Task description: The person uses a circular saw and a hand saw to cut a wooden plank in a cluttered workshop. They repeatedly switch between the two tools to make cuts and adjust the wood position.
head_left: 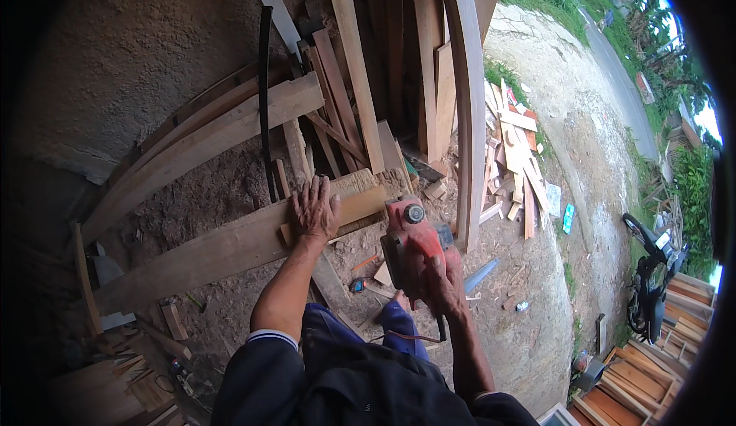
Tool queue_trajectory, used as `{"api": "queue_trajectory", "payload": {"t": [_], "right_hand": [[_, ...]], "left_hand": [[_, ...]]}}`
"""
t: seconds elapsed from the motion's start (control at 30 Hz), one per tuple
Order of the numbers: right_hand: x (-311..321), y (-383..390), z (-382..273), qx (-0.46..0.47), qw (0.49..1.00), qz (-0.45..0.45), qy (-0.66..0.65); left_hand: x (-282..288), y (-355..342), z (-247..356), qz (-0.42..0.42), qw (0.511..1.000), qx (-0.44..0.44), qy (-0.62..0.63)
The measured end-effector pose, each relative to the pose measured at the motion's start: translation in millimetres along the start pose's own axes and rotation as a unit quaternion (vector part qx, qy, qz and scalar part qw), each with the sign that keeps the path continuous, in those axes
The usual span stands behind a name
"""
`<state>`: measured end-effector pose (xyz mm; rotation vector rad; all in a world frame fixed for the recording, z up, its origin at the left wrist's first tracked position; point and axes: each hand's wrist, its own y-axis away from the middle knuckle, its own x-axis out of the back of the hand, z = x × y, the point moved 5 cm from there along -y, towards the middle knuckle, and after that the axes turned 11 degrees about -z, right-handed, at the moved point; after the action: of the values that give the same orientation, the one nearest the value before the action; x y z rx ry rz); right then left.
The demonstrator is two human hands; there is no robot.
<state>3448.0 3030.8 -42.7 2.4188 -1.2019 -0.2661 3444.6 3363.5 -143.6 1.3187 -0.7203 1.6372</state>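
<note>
My left hand (pixel 316 215) lies with fingers apart on the top end of a narrow light-brown board (pixel 357 210), which rests along a longer, wider plank (pixel 192 265). My right hand (pixel 446 288) is closed on a red electric planer (pixel 408 234) with a dark knob on top. The planer is just right of the narrow board's end; its underside is hidden, so I cannot tell whether it touches the wood. A cord (pixel 440 330) hangs below it.
Timber (pixel 349 66) leans against a rough wall (pixel 146 50). Offcuts (pixel 515 154) are piled on the right, near a motorcycle (pixel 650 273) and stacked wooden frames (pixel 629 372). Wood scraps and shavings lie on the ground around my feet, with a small tool (pixel 358 285) among them.
</note>
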Motion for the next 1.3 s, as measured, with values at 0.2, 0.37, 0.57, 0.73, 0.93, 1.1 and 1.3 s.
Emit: {"api": "queue_trajectory", "payload": {"t": [0.2, 0.37, 0.57, 0.73, 0.93, 1.1, 1.3], "right_hand": [[6, -45, -11, 0.030, 0.996, -0.061, 0.063], [8, -63, -19, 0.015, 0.992, -0.105, 0.062], [5, -62, -20, 0.023, 0.994, -0.092, 0.049], [5, -59, -19, 0.023, 0.994, -0.095, 0.053], [8, -61, -20, 0.012, 0.993, -0.084, 0.079], [5, -63, -18, 0.023, 0.994, -0.077, 0.068], [-7, -111, -50, 0.028, 0.995, -0.064, 0.069]], "left_hand": [[2, 2, 1, 0.019, 1.000, -0.002, 0.001], [1, 1, -2, 0.009, 0.999, 0.028, 0.035], [1, -2, -5, 0.031, 0.998, 0.041, 0.022], [-2, -1, -6, 0.036, 0.998, 0.039, 0.013], [0, -1, -4, 0.038, 0.999, 0.033, 0.017], [3, 1, -2, 0.029, 0.999, 0.040, 0.021], [6, 0, 0, 0.038, 0.999, 0.033, 0.014]]}}
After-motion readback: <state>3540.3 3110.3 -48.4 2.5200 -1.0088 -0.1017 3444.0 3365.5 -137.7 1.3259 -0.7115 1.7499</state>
